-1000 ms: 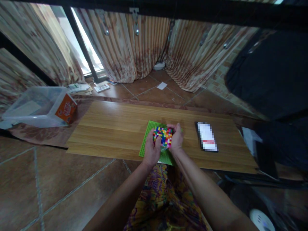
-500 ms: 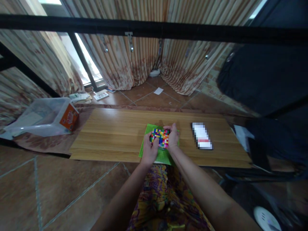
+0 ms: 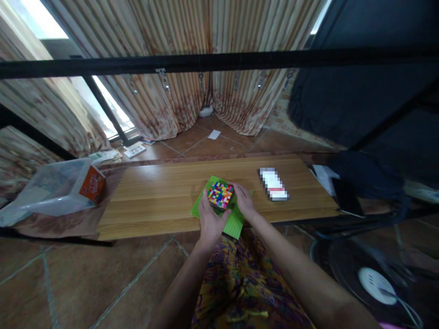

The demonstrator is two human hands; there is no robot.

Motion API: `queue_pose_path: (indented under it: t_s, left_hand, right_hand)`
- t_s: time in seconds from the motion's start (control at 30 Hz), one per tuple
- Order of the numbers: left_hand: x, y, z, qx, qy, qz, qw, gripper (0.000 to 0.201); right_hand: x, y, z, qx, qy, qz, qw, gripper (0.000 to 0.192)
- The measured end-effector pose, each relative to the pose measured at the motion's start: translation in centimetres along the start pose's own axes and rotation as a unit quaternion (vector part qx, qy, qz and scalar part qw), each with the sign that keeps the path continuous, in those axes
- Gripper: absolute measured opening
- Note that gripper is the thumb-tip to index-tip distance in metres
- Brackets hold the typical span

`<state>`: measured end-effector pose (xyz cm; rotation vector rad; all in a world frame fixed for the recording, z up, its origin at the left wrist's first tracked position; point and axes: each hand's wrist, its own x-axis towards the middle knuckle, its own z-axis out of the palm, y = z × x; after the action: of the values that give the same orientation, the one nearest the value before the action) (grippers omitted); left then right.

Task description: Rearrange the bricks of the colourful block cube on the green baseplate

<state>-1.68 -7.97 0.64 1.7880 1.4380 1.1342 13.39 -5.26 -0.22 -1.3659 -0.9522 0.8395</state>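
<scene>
Multicoloured block of small plastic bricks [image 3: 220, 195] is what I see between both hands, just above the green studded baseplate [image 3: 230, 224], which lies flat on the low wooden table [image 3: 154, 196] near its front edge. I cannot tell if the block touches the baseplate or is lifted a little from it. My left hand [image 3: 209, 219] is closed around the left and near side of the block, with the thumb up along its edge. My right hand [image 3: 244, 203] grips the right side, the fingers curled over the far corner. Both forearms come from the bottom of the view, over a lap in yellow and purple patterned cloth [image 3: 236, 283].

On the table to the right, well apart from the baseplate, lies a flat dark-edged rectangular object with a blurred white face [image 3: 273, 183]. At the left end of the table a clear plastic storage tub [image 3: 44, 192] lies on its side, and an orange carton [image 3: 92, 183] is at its opening. Behind the table I see brown floor tiles [image 3: 212, 146] and striped beige curtains [image 3: 178, 91]. A black metal bar [image 3: 206, 61] crosses the upper view.
</scene>
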Motion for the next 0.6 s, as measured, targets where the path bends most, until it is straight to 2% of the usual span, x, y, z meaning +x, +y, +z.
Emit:
queue_pose_path:
  t_s: [0.13, 0.27, 0.37, 0.47, 0.53, 0.6]
  left_hand:
    - [0.7, -0.1, -0.7, -0.042, -0.015, 0.001, 0.999, 0.099]
    - [1.5, 0.0, -2.8, -0.167, -0.051, -0.058, 0.983, 0.105]
    - [1.9, 0.7, -4.5, -0.247, -0.058, -0.126, 0.959, 0.107]
    - [2.0, 1.8, -5.9, -0.330, -0.050, -0.196, 0.922, 0.103]
    - [1.9, 2.5, -6.5, -0.374, -0.030, -0.229, 0.898, 0.096]
    - [1.8, 2.9, -6.8, -0.412, -0.007, -0.241, 0.879, 0.087]
  right_hand:
    - [-1.0, -0.2, -0.6, 0.009, -0.019, 0.014, 1.000, 0.044]
    - [-2.2, -3.2, -1.1, 0.054, -0.005, 0.032, 0.998, 0.041]
    - [-3.4, -7.4, -2.0, 0.068, 0.056, -0.034, 0.996, 0.035]
    - [-4.2, -11.4, -3.3, 0.060, 0.126, -0.130, 0.982, 0.026]
    - [-4.5, -13.0, -4.1, 0.056, 0.147, -0.157, 0.975, 0.023]
    - [-4.6, -13.3, -4.6, 0.061, 0.178, -0.153, 0.970, 0.022]
